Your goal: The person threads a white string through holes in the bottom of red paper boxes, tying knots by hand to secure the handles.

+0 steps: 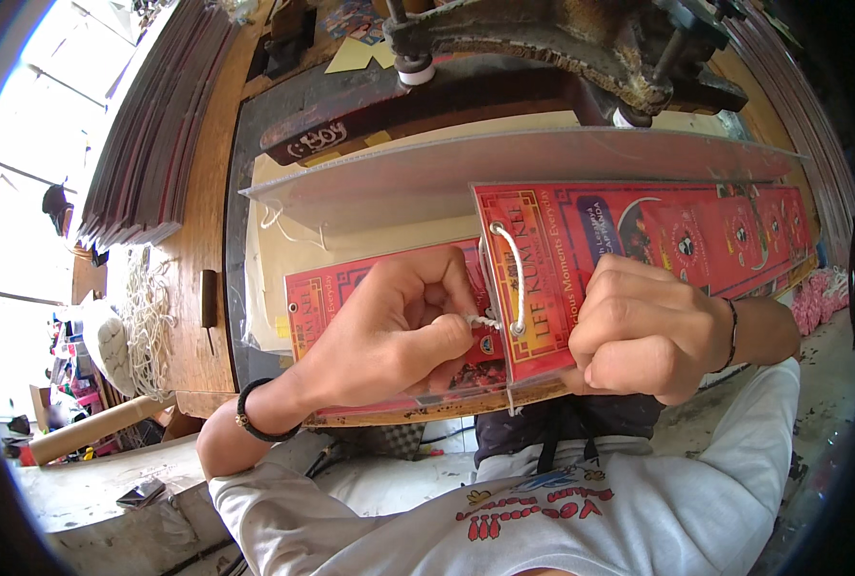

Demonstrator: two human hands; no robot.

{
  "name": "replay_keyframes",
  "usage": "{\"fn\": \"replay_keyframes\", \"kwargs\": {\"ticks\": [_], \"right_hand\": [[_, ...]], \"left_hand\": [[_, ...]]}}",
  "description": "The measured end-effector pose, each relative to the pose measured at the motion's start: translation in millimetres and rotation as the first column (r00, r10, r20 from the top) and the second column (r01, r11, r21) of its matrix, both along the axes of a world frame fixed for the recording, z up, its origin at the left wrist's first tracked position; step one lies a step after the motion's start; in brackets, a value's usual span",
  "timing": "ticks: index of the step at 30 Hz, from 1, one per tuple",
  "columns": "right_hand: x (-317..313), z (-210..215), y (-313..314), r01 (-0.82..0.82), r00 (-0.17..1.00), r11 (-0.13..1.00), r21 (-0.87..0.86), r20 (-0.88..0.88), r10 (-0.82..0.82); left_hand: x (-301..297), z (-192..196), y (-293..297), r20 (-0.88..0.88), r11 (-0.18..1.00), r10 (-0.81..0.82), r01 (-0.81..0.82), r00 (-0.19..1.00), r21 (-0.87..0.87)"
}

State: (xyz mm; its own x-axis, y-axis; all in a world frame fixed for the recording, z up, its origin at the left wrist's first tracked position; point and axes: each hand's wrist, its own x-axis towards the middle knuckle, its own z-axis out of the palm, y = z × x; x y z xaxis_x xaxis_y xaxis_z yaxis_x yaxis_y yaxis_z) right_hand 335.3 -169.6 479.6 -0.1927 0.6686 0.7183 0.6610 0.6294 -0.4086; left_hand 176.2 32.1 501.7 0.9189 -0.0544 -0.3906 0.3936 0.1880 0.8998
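Observation:
A red printed panel [706, 235] with gold and dark trim lies across the bench in front of me. A white cord [521, 283] loops between two metal eyelets along its left edge. My left hand [399, 331] is closed in a pinch on the cord's short, frayed end, just left of the lower eyelet. Over the panel's near part, my right hand [643, 331] is curled with its fingers folded, gripping near the panel's lower edge; its fingertips are hidden. Underneath, a second red printed panel [312, 283] with an eyelet shows partly behind my left hand.
A greyish flap [543, 178] stands up behind the panels, with loose cord at its left. Beyond is a heavy dark metal press [418, 106]. Stacked panels [159, 115] and a bundle of white cords [146, 326] are left; a dark-handled tool [209, 300] lies nearby. Pink cords [821, 300] hang right.

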Motion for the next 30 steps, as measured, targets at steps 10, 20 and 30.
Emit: {"fn": "replay_keyframes", "kwargs": {"ticks": [10,20,30], "right_hand": [[0,0,0,0.035,0.999,0.999,0.036,0.009,-0.036],[0,15,-6,0.147,0.976,0.985,-0.093,0.175,-0.129],[-2,8,-2,0.371,0.883,0.907,-0.201,0.38,-0.277]], "left_hand": [[0,10,-4,0.006,0.993,-0.12,0.12,0.993,0.019],[1,19,12,0.044,0.956,-0.19,0.175,0.981,0.238],[3,11,21,0.052,0.843,-0.365,0.306,0.93,0.443]]}}
